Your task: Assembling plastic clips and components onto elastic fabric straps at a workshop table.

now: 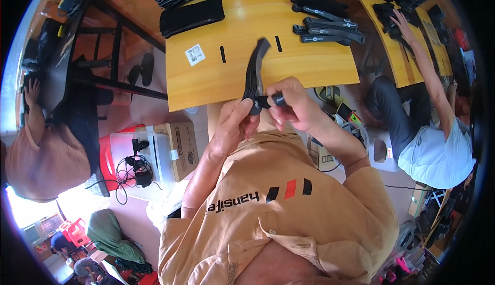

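Observation:
In front of my body, near the front edge of the yellow wooden table, I hold a bundle of flat black straps. My left hand pinches its lower end between thumb and fingers, and the bundle's long part slants up over the tabletop. My right hand is closed on a short dark end that sticks out sideways from the bundle. A black band links this end to the part by my left thumb. Exactly how the band runs round the bundle is hidden by my fingers.
Similar black strap bundles lie at the table's right rear. A black stack and a white label are at its left. A co-worker's arm reaches over the right table; another person sits left. Cardboard box below left.

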Demonstrator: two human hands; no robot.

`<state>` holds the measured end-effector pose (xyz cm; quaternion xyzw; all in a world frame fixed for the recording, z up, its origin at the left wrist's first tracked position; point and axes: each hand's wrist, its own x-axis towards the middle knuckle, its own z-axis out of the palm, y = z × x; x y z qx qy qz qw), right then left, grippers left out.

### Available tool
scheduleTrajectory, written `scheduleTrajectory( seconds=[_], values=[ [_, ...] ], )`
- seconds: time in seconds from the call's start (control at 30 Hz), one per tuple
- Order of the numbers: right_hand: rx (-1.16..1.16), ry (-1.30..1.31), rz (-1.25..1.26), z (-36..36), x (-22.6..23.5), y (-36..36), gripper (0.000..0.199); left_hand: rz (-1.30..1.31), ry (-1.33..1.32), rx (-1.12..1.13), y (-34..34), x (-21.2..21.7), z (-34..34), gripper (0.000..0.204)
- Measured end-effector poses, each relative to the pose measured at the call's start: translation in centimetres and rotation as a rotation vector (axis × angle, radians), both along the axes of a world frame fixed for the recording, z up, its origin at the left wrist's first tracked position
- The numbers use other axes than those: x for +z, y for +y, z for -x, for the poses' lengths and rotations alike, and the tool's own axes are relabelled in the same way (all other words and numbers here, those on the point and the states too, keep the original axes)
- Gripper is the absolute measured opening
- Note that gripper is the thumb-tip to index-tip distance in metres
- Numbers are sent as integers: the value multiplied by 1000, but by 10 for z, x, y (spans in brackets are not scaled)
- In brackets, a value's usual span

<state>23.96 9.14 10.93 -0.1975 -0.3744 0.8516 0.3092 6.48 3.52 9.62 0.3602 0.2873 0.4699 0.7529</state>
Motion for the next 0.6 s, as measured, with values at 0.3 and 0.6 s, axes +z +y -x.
scheduleTrajectory(
  seconds=[0.3,0.6],
  values=[
    [-198,-536,-1053,6,-15,-2,20,92,571,189,4,12,-2,37],
    [-596,26,324,-63,-4,26,36,230,99,25,-34,19,45,39]
  ],
)
